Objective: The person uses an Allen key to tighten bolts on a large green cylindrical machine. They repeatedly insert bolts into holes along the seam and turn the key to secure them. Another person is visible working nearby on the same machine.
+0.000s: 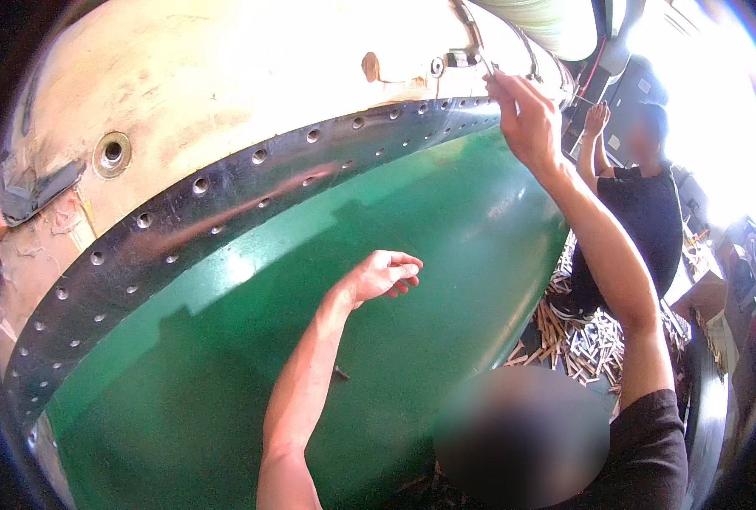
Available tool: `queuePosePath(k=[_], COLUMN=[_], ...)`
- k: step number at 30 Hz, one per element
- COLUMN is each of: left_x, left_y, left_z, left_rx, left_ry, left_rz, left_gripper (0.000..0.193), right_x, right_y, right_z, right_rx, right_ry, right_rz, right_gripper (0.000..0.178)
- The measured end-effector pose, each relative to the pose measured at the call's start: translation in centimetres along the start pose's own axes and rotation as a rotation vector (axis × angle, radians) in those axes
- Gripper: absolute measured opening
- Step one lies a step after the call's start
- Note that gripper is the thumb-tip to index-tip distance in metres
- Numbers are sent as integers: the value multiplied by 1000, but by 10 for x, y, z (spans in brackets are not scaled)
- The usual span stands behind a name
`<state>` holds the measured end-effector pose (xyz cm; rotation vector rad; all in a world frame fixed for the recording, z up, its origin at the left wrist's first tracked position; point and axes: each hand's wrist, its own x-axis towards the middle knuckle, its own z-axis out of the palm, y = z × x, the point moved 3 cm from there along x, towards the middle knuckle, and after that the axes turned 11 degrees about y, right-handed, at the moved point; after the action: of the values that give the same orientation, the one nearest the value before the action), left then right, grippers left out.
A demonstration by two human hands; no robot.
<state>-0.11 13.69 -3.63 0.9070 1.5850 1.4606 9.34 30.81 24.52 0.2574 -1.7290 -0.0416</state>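
My right hand [526,115] is raised to the far upper right, against the side of a large tan, curved body [250,51]. Its fingertips pinch a thin, pale stick-like piece [486,63], whose kind is too small to make out. Close to it, a dark fitting [459,59] sits on the tan surface. Over the smooth green surface [225,365] hovers my left hand [382,276], its fingers loosely bent and apart, with nothing visible in them. A dark metal flange [250,180], drilled with rows of holes, curves between the tan body and the green surface.
A co-worker in dark clothes [637,225] stands at the right, hands raised. Many loose wooden and metal-looking pieces [590,344] lie on the floor by their feet. A cardboard box [705,293] stands beyond them. One small dark piece [341,372] rests on the green surface.
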Motion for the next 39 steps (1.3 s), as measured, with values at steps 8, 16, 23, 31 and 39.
queuePosePath(k=[8,16,23,31,39], left_x=[-4,-1,2,1,-1], left_y=[4,-3,-3,-7,1], left_z=[0,-2,0,-2,0], left_rx=[7,7,-2,9,3], left_ry=[19,20,11,16,6], left_rz=[-23,-14,-1,8,11], left_gripper=[33,35,35,36,35], right_x=[-24,-16,-17,-17,5], right_y=[3,-5,0,-4,7], right_z=[2,6,3,4,-2], right_rx=[-46,-74,-91,-110,-141], right_ry=[-104,-85,-76,-119,-151], right_rz=[17,29,-6,-31,-119], right_gripper=[20,16,20,19,19])
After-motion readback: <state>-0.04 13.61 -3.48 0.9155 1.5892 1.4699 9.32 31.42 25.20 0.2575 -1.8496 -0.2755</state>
